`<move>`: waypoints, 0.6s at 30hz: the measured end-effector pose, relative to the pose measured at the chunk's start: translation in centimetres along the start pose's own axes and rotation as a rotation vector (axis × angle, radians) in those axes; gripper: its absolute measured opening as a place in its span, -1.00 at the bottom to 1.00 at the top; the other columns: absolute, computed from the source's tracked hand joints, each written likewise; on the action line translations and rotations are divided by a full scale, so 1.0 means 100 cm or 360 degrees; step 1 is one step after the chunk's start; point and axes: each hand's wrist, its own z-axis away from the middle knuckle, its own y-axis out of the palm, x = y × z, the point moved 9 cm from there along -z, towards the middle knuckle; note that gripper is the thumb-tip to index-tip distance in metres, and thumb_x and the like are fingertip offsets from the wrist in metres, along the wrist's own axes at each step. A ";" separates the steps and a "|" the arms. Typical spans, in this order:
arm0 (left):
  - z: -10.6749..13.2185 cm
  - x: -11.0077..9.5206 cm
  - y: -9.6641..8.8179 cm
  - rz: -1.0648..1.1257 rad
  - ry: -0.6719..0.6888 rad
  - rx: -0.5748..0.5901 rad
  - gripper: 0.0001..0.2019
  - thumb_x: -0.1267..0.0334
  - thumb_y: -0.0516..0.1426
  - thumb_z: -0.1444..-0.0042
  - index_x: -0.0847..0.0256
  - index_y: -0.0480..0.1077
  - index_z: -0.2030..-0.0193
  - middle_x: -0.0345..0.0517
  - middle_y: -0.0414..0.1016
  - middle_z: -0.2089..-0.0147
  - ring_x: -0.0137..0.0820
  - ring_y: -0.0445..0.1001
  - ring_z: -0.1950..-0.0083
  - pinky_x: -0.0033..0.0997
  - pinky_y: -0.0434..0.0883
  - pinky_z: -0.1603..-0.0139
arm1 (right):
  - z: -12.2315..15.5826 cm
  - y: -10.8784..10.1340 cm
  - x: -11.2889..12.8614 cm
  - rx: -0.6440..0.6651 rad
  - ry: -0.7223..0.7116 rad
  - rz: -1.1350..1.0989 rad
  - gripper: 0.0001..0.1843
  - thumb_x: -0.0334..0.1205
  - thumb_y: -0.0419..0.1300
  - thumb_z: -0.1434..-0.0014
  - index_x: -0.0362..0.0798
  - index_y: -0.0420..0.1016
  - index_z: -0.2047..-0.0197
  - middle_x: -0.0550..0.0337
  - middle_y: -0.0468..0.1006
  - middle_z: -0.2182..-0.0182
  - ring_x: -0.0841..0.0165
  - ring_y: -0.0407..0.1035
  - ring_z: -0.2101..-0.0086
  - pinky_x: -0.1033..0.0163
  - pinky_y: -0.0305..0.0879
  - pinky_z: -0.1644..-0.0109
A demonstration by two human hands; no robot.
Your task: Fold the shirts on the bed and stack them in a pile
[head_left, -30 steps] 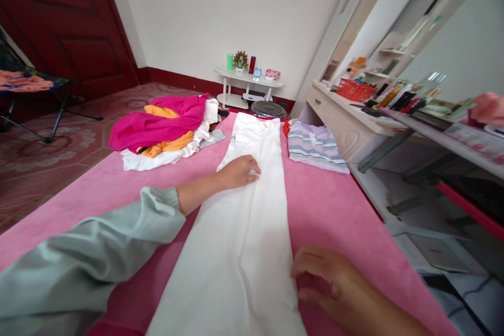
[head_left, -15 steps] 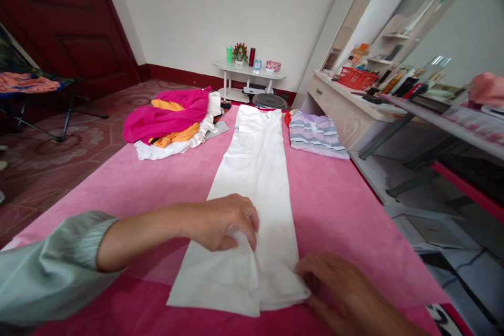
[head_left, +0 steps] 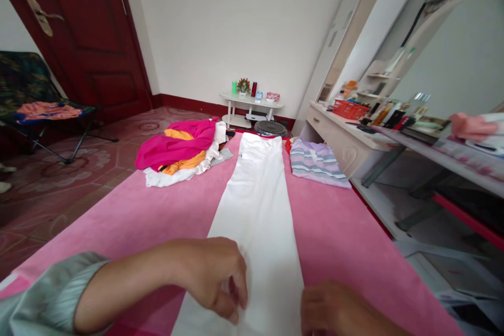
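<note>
White trousers point(head_left: 262, 205) lie lengthwise on the pink bed cover point(head_left: 331, 231), waist at the far end and legs toward me. My left hand point(head_left: 220, 275) is over the lower legs, thumb and fingers pinched together on the cloth near the middle. At the right edge of the trousers, my right hand point(head_left: 334, 307) has its fingers curled against the fabric; its fingertips are partly hidden. The leg hems fall below the bottom of the view.
A heap of magenta, orange and white clothes point(head_left: 177, 149) lies far left on the bed. A folded striped top point(head_left: 317, 160) sits at the right edge. Beyond stand a small white table point(head_left: 252, 100), a dresser with a red basket point(head_left: 349, 109), and a folding chair point(head_left: 51, 110) at left.
The view has tilted up, so the bed and hands sit lower in the picture. The overlapping leg fold no longer shows, and my right hand's fingers are more curled.
</note>
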 end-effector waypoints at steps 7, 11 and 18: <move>-0.047 0.081 -0.087 -0.0450 -0.0530 -0.0744 -0.70 0.28 0.16 -0.07 0.12 0.49 0.03 -0.09 0.53 0.04 -0.28 0.48 0.03 -0.38 0.35 -0.01 | -0.089 -0.079 -0.073 -0.0753 0.0200 0.0019 -0.64 -0.36 0.10 -0.09 -0.05 0.42 0.02 0.06 0.48 0.06 0.27 0.36 0.05 0.18 0.23 -0.06; -0.061 0.142 -0.119 -0.0635 -0.0755 -0.1237 -0.49 0.18 0.12 -0.13 0.23 0.26 -0.22 0.11 0.19 -0.29 -0.16 0.21 -0.27 -0.21 0.19 -0.24 | -0.140 -0.092 -0.122 -0.0968 0.0265 0.0162 -0.53 -0.37 0.05 -0.09 -0.13 0.32 -0.11 -0.03 0.38 -0.09 0.26 0.26 -0.08 0.15 0.12 -0.19; -0.081 0.169 -0.154 -0.0890 -0.0869 -0.1119 -0.74 0.12 0.05 -0.16 0.15 0.53 0.21 -0.01 0.52 0.17 -0.18 0.47 0.09 -0.24 0.40 0.10 | -0.193 -0.119 -0.178 -0.0879 0.0485 0.0485 -0.81 -0.26 0.06 -0.13 -0.03 0.47 0.44 0.20 0.52 0.39 0.36 0.39 0.34 0.31 0.17 0.29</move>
